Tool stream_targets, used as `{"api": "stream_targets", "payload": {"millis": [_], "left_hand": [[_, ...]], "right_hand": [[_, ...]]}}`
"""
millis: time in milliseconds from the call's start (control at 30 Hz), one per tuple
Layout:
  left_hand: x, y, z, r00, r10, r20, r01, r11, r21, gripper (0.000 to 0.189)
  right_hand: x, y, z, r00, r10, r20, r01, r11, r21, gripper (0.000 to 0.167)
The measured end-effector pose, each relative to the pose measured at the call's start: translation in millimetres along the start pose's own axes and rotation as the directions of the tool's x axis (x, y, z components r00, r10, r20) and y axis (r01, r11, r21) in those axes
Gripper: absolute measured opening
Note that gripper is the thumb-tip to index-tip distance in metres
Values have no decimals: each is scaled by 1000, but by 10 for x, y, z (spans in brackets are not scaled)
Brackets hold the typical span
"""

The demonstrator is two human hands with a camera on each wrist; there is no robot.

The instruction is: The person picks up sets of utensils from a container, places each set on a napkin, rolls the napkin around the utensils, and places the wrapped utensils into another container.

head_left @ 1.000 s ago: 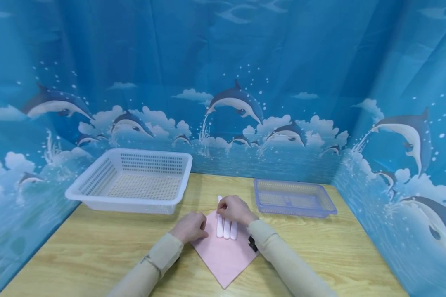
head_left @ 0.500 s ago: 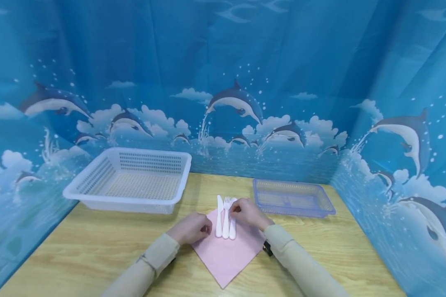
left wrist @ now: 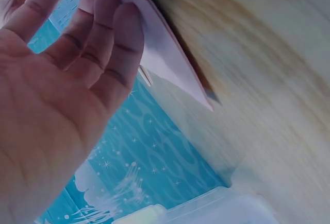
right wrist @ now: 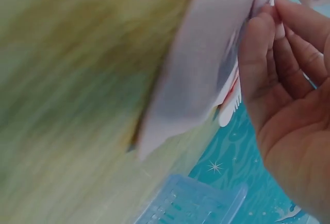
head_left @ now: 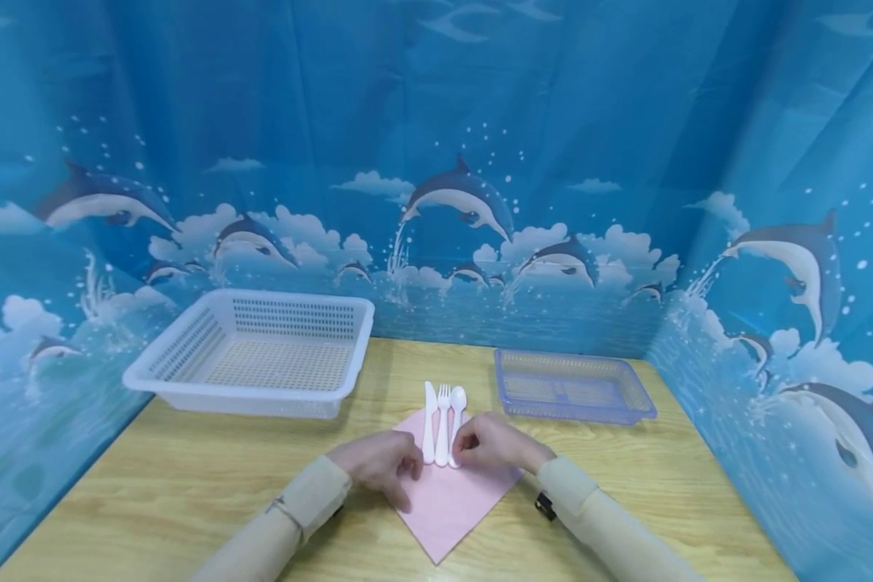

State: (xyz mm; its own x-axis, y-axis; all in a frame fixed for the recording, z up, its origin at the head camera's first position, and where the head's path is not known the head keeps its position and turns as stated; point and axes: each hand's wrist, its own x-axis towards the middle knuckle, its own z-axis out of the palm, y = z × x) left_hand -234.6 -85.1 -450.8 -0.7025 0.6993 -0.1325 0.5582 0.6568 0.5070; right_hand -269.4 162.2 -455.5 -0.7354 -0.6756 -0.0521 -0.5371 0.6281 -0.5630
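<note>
A pink folded napkin [head_left: 444, 513] lies with one corner toward me. Side by side on its upper half are a white knife [head_left: 429, 416], a white fork [head_left: 443, 424] and a white spoon [head_left: 458, 398], their tips reaching past the napkin's far edge. My right hand [head_left: 500, 441] pinches the lower handle of the spoon between thumb and fingers; in the right wrist view the fingertips [right wrist: 268, 15] meet there. Loosely bent and holding nothing, my left hand [head_left: 380, 465] hovers at the napkin's left side, fingertips close to the knife handle. In the left wrist view its fingers overlap the napkin [left wrist: 167, 62].
On the wooden table [head_left: 189, 485], a large white mesh basket [head_left: 247, 402] stands at the back left. A shallow purple basket [head_left: 575, 411] sits at the back right. Behind and at both sides hangs a blue dolphin curtain [head_left: 320, 162].
My right hand has come from over the upper knife and fork, rightward to the spoon, then down to its handle, uncovering the utensils' heads. My left hand has shifted slightly nearer, its thumb spreading.
</note>
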Motion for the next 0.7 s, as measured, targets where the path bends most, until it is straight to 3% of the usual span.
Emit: {"api": "stream_targets", "payload": {"millis": [300, 467, 700], "left_hand": [[-43, 48, 18, 999, -3, 32, 1, 998, 60, 38], [-52, 60, 37, 999, -18, 33, 16, 999, 43, 35], [-1, 42, 35, 995, 94, 19, -95, 994, 45, 15]], "right_hand": [[-117, 56, 21, 997, -22, 69, 19, 998, 55, 2], [-197, 66, 18, 992, -55, 110, 49, 997, 51, 3], [-266, 45, 26, 988, -70, 138, 61, 996, 66, 4]]}}
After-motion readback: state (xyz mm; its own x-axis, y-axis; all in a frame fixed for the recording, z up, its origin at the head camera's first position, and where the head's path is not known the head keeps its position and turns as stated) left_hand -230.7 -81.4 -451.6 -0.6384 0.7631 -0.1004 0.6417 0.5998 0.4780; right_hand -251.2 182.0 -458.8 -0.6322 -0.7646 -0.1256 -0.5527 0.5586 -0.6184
